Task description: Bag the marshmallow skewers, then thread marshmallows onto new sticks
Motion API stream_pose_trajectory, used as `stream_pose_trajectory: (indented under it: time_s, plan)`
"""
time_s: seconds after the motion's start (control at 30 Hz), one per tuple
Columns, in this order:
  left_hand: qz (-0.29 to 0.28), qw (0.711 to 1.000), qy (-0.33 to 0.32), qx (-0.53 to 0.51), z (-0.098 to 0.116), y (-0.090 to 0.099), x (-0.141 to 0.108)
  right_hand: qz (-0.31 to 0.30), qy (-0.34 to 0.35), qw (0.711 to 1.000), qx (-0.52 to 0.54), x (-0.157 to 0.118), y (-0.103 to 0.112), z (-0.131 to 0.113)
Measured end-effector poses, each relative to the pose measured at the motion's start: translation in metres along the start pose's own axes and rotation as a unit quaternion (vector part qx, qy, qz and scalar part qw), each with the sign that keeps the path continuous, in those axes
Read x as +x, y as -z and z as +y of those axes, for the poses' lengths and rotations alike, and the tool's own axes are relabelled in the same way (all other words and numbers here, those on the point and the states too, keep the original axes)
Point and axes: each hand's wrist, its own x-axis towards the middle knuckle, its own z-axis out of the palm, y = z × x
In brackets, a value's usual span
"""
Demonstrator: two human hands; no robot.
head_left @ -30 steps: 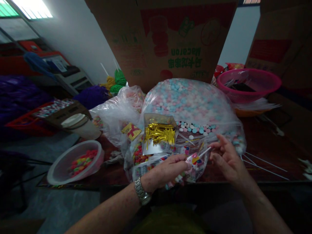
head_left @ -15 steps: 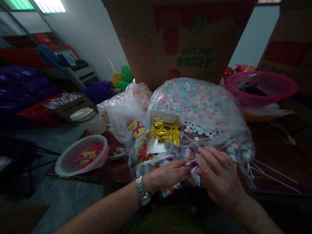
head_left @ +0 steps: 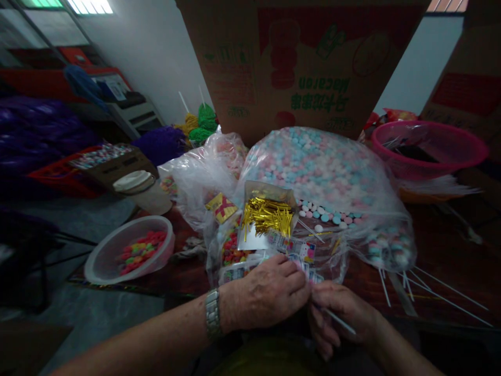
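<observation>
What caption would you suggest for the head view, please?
Right hand holds a stick, left hand close by, gold ties beyond.

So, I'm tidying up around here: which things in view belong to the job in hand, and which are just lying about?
Likely part of the job:
White stick in the right hand
Printed wrappers nearby
Gold foil strips
Bag of pastel sweets

Apparently just lying about:
Blue cloth, far left
Purple pile, far left
Green bundles at the back
</observation>
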Motion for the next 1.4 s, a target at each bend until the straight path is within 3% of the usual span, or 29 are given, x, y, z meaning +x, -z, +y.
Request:
stream_pose_trajectory:
  time_s: [0.03,0.07,0.1,0.13,0.2,0.3,0.33,0.4,0.57,0.67,0.77,0.87,0.93,1.07,1.27,1.33,1.4]
  plan:
    - [0.029,0.998,0.051,-0.032,-0.003,-0.004,-0.001,0.064,0.003,0.996,-0.054,0.006,0.015,-0.004]
    - [0.062,0.988,0.118,-0.081,-0.006,-0.008,-0.001,0.161,0.007,0.975,-0.152,0.013,0.032,-0.008]
    - [0.097,0.966,0.19,-0.145,-0.009,-0.014,0.0,0.283,0.006,0.917,-0.282,0.021,0.05,-0.011]
    - [0.131,0.931,0.261,-0.22,-0.012,-0.02,0.001,0.333,0.003,0.883,-0.332,0.03,0.068,-0.012]
    - [0.181,0.832,0.371,-0.371,-0.017,-0.029,0.004,0.376,-0.009,0.839,-0.393,0.045,0.096,-0.009]
    - [0.212,0.678,0.457,-0.535,-0.021,-0.037,0.01,0.377,-0.026,0.819,-0.431,0.056,0.114,0.004]
    - [0.216,0.645,0.468,-0.564,-0.022,-0.038,0.012,0.376,-0.029,0.814,-0.441,0.056,0.116,0.009]
    - [0.221,0.621,0.473,-0.585,-0.023,-0.039,0.015,0.377,-0.031,0.807,-0.453,0.051,0.119,0.014]
    - [0.21,0.642,0.464,-0.574,-0.024,-0.043,0.023,0.393,-0.024,0.811,-0.433,0.034,0.135,0.01]
    - [0.205,0.642,0.468,-0.571,-0.023,-0.046,0.027,0.403,-0.014,0.826,-0.394,0.026,0.133,0.0]
    - [0.201,0.65,0.47,-0.563,-0.021,-0.047,0.029,0.394,0.021,0.851,-0.345,0.017,0.106,-0.016]
    - [0.195,0.671,0.462,-0.547,-0.02,-0.049,0.031,0.331,0.059,0.922,-0.191,0.014,0.059,-0.031]
    - [0.19,0.69,0.449,-0.534,-0.019,-0.051,0.034,0.289,0.066,0.952,-0.069,0.019,0.029,-0.035]
    - [0.174,0.708,0.431,-0.532,-0.015,-0.05,0.033,0.284,0.042,0.957,0.035,0.034,0.002,-0.03]
    - [0.134,0.763,0.337,-0.535,-0.008,-0.041,0.022,0.271,0.009,0.962,0.037,0.035,0.009,-0.028]
    - [0.132,0.779,0.333,-0.515,-0.007,-0.04,0.021,0.275,0.013,0.961,0.02,0.033,0.01,-0.028]
    - [0.135,0.772,0.35,-0.512,-0.006,-0.039,0.022,0.292,0.027,0.956,-0.011,0.029,0.009,-0.028]
